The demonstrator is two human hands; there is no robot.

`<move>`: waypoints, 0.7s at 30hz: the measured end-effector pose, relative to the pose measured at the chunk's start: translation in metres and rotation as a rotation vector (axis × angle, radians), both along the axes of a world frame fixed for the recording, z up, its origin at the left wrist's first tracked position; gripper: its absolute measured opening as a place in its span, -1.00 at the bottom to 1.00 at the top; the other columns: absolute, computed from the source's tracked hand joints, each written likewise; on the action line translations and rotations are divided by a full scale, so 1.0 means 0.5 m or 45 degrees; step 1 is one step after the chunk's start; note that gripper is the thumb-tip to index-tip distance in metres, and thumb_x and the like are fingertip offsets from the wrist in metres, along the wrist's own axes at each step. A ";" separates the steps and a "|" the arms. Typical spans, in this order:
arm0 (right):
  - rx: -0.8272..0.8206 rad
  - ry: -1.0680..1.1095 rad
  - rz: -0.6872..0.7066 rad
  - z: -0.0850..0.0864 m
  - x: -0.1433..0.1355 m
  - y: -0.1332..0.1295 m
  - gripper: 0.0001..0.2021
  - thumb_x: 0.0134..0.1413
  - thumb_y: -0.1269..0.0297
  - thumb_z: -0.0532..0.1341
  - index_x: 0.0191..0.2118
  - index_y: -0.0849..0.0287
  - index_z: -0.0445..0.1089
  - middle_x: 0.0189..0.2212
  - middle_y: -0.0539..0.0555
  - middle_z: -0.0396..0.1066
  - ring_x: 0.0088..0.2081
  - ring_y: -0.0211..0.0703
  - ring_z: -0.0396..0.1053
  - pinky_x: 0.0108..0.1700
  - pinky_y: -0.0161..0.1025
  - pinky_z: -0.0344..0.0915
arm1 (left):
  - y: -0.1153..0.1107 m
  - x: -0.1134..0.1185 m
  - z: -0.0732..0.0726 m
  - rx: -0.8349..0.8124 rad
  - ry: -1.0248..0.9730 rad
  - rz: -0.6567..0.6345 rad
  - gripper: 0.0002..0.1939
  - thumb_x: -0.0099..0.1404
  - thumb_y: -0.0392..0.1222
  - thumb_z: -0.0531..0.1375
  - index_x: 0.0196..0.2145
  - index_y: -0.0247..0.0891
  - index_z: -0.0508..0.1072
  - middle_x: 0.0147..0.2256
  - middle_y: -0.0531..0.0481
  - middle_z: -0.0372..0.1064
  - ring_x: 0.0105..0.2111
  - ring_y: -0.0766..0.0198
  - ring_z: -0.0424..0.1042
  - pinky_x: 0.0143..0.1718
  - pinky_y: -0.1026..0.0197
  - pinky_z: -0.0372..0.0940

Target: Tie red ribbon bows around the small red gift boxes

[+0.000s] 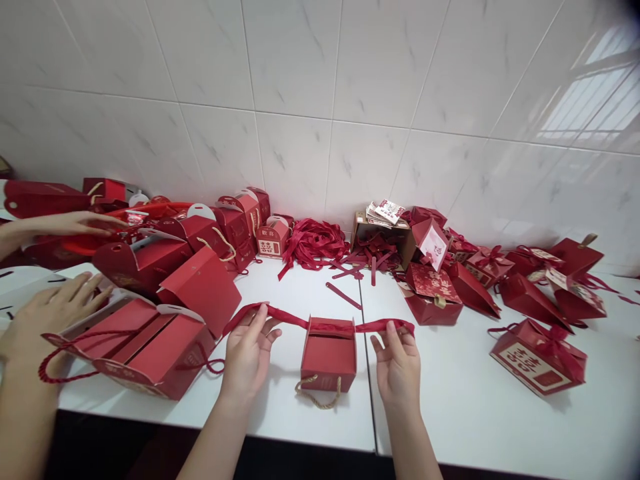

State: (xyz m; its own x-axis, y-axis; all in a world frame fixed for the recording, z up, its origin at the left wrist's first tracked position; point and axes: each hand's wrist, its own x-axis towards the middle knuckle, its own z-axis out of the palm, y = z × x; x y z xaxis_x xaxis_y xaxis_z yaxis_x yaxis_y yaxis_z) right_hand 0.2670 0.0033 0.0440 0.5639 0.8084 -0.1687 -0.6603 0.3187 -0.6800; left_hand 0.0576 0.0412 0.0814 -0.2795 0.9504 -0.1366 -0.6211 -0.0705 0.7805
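A small red gift box stands on the white table in front of me, its gold rope handle hanging down at the near side. A dark red ribbon runs across the top of the box and reaches out to both sides. My left hand pinches the ribbon left of the box, thumb against fingers. On the right of the box, my right hand pinches the ribbon's other stretch near its end. Neither hand touches the box itself.
A co-worker's hands are among red boxes on the left. Behind lie a heap of red ribbon and a cardboard box of red strips. Several decorated boxes stand at right. A tiled wall closes the back.
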 end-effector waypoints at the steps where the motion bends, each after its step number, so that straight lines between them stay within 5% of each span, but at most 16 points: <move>1: 0.012 -0.037 -0.033 0.005 0.005 0.002 -0.71 -0.24 0.28 0.44 -0.37 0.16 0.35 -0.38 -0.08 0.33 -0.37 -0.36 0.36 -0.31 -0.36 0.40 | 0.002 -0.001 0.003 -0.011 -0.006 0.020 -0.70 -0.08 -0.17 0.43 -0.40 -0.25 0.44 -0.38 0.10 0.42 -0.41 0.35 0.46 -0.50 0.39 0.30; 6: 0.075 -0.277 -0.137 0.032 0.032 0.012 -0.72 -0.19 0.20 0.41 -0.30 0.14 0.42 -0.33 -0.02 0.39 -0.29 -0.27 0.39 -0.32 -0.32 0.41 | 0.010 -0.002 0.024 0.083 0.089 0.022 -0.71 -0.03 -0.09 0.39 -0.38 -0.23 0.43 -0.36 0.10 0.39 -0.42 0.38 0.43 -0.55 0.43 0.26; 12: 0.072 -0.758 -0.345 0.084 0.055 0.018 -0.69 -0.17 0.16 0.40 -0.28 0.21 0.45 -0.34 0.07 0.43 -0.35 -0.21 0.38 -0.31 -0.25 0.38 | 0.021 -0.001 0.069 0.454 0.438 0.081 -0.77 0.03 -0.15 0.36 -0.33 -0.23 0.49 -0.42 0.07 0.36 -0.51 0.41 0.36 -0.59 0.40 0.25; 21: 0.199 -1.089 -0.082 0.168 0.065 0.028 -0.70 -0.05 0.13 0.33 -0.21 0.20 0.49 -0.56 0.00 0.38 -0.53 -0.27 0.29 -0.47 -0.30 0.29 | 0.042 0.014 0.146 0.640 0.572 -0.033 -0.82 0.01 -0.15 0.35 -0.42 -0.26 0.49 -0.53 0.08 0.36 -0.61 0.43 0.23 -0.65 0.37 0.18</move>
